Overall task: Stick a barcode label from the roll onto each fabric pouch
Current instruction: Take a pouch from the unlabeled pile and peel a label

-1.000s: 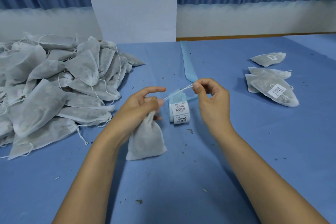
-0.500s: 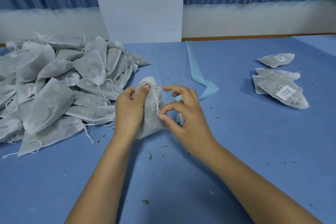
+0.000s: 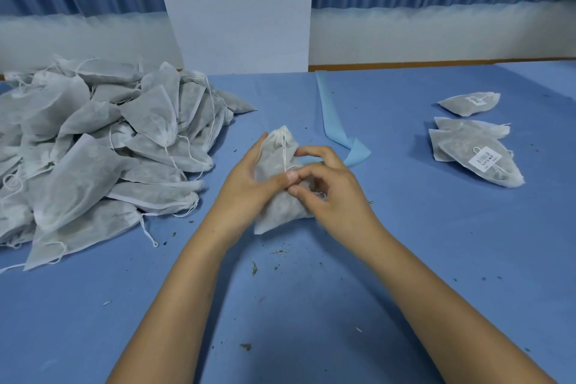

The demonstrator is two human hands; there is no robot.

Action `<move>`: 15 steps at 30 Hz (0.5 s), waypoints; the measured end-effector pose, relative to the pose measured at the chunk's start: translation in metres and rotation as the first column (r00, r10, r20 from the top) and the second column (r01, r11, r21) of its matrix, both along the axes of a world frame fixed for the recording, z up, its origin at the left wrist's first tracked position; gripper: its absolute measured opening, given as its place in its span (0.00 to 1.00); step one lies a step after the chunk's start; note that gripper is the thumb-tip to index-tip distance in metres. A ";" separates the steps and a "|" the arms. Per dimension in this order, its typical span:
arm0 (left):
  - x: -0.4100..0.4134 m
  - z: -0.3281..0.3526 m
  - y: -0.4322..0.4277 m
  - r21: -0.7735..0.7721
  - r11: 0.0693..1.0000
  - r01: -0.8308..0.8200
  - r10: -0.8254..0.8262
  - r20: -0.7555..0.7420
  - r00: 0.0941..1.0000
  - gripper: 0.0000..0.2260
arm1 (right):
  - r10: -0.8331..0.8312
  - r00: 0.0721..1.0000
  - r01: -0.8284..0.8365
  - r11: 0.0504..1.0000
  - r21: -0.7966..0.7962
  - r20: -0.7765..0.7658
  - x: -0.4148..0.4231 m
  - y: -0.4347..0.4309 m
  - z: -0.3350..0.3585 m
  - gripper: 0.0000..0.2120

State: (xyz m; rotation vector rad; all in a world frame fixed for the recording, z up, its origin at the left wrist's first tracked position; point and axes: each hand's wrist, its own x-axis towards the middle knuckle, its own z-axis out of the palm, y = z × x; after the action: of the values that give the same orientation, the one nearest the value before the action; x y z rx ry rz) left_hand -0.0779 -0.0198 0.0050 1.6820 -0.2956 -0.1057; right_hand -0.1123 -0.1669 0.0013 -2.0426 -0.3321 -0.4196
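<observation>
Table (image 3: 405, 259): unlabelled pile (image 3: 93, 150) on my left, labelled pouches (image 3: 477, 159) well apart on my right. The pouch (image 3: 274, 206) in hand is at table centre, long axis running away from me, neck at the far end, bottom edge nearest me. My left hand (image 3: 249, 184) grips it, thumb on its face. My right hand (image 3: 336, 196) pinches the drawstring (image 3: 283, 150) lying down that face. The label roll (image 3: 320, 194) is mostly hidden under my right fingers.

Assessment: pouch being readied, no label visible on it. Next I must free my right hand, peel one label, and press it flat.
</observation>
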 end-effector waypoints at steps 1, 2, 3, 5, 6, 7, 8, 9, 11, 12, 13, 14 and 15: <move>0.003 -0.001 0.001 0.014 0.997 -0.070 0.069 0.036 0.997 0.33 | 0.026 0.999 -0.025 1.000 0.013 -0.033 0.001 -0.002 0.002 0.04; 0.005 -0.001 0.003 0.037 0.986 -0.162 0.158 0.096 0.983 0.32 | 0.021 0.999 -0.021 0.999 0.025 -0.030 0.001 -0.006 0.004 0.07; 0.007 0.000 0.006 0.065 0.962 -0.266 0.252 0.175 0.952 0.31 | -0.014 1.000 0.014 1.000 0.021 -0.006 0.003 -0.010 0.006 0.10; 0.010 -0.001 0.011 0.058 0.902 -0.428 0.380 0.361 0.851 0.33 | -0.118 0.992 0.117 0.993 -0.017 -0.055 0.009 -0.025 0.006 0.18; 0.012 -0.004 0.014 0.037 0.880 -0.473 0.408 0.447 0.796 0.34 | -0.153 0.974 0.147 0.988 -0.050 -0.169 0.011 -0.032 0.006 0.20; 0.013 -0.006 0.017 0.028 0.863 -0.504 0.417 0.522 0.744 0.32 | -0.156 0.938 0.139 0.987 -0.078 -0.310 0.013 -0.039 0.004 0.22; 0.015 -0.008 0.018 0.034 0.851 -0.524 0.410 0.579 0.704 0.27 | -0.124 0.887 0.099 0.992 -0.079 -0.444 0.015 -0.044 0.002 0.23; 0.015 -0.010 0.018 0.054 0.846 -0.530 0.389 0.618 0.683 0.20 | -0.070 0.838 0.049 0.997 -0.054 -0.541 0.016 -0.047 -0.002 0.23; 0.016 -0.012 0.014 0.120 0.851 -0.511 0.323 0.647 0.691 0.12 | -0.011 0.808 0.016 1.000 0.002 -0.589 0.019 -0.046 -0.009 0.21; 0.017 -0.014 0.012 0.147 0.861 -0.487 0.287 0.652 0.702 0.13 | -0.003 0.824 0.023 0.999 0.028 -0.567 0.019 -0.044 -0.011 0.19; 0.017 -0.015 0.011 0.170 0.876 -0.452 0.241 0.657 0.714 0.15 | 0.005 0.843 0.031 0.998 0.057 -0.538 0.020 -0.042 -0.012 0.16; 0.017 -0.016 0.009 0.192 0.895 -0.403 0.183 0.666 0.723 0.16 | 0.010 0.857 0.039 0.996 0.085 -0.514 0.021 -0.040 -0.014 0.15; 0.016 -0.017 0.006 0.223 0.910 -0.351 0.112 0.682 0.723 0.15 | 0.009 0.864 0.052 0.993 0.107 -0.503 0.022 -0.040 -0.015 0.13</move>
State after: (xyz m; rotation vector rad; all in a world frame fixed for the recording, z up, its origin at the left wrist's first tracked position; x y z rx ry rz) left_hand -0.0623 -0.0136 -0.0124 2.0487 -0.6141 0.6930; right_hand -0.0908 -0.2064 -0.0135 -1.9558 0.0376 0.0915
